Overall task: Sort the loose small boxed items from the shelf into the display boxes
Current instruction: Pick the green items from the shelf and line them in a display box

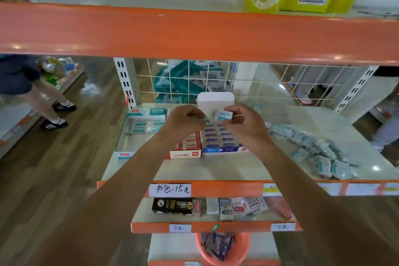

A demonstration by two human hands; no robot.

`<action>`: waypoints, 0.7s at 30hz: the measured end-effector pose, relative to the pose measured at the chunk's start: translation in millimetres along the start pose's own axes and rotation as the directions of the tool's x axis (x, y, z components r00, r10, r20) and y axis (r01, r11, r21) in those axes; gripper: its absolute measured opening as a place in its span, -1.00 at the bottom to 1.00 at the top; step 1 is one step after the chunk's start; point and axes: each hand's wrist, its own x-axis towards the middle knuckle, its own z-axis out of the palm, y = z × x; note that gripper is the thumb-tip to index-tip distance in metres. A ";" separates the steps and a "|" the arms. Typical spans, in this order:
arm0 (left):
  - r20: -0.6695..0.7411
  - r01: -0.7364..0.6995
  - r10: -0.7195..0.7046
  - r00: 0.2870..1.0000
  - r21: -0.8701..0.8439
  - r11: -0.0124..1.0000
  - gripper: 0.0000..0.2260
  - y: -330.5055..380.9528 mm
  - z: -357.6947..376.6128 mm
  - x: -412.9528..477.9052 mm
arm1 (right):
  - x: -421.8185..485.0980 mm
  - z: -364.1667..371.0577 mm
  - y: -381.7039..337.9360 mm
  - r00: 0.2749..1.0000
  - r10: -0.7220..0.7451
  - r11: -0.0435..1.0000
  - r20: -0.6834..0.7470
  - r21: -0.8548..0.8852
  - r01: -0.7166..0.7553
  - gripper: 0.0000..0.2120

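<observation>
Head view is showing an orange-edged shelf (216, 168) carrying three open display boxes side by side: a teal display box (124, 154) on the left, mostly unfilled, a red display box (185, 154) in the middle, and a blue display box (224, 150) on the right, packed in neat rows. Well to the right, a loose pile (319, 153) of small teal-and-white boxed items is lying jumbled on the shelf, likely waiting to be sorted. Both arms are reaching forward, meeting above the red and blue boxes. The right hand (244, 121) is pinching one small box (223, 115) between thumb and fingers (232, 110), holding it up with its printed face toward the camera, probably to check which display box it belongs in. The left hand (185, 120) is hovering just beside it, its fingers curling inward; whether they are gripping anything is too blurred to tell.
</observation>
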 end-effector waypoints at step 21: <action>-0.091 -0.123 0.151 0.984 0.262 0.957 -0.81 -67.9 -93.3 -8.0 | 5.4 86.8 -55.9 0.986 -0.085 0.990 0.145 -0.104 0.100 -0.80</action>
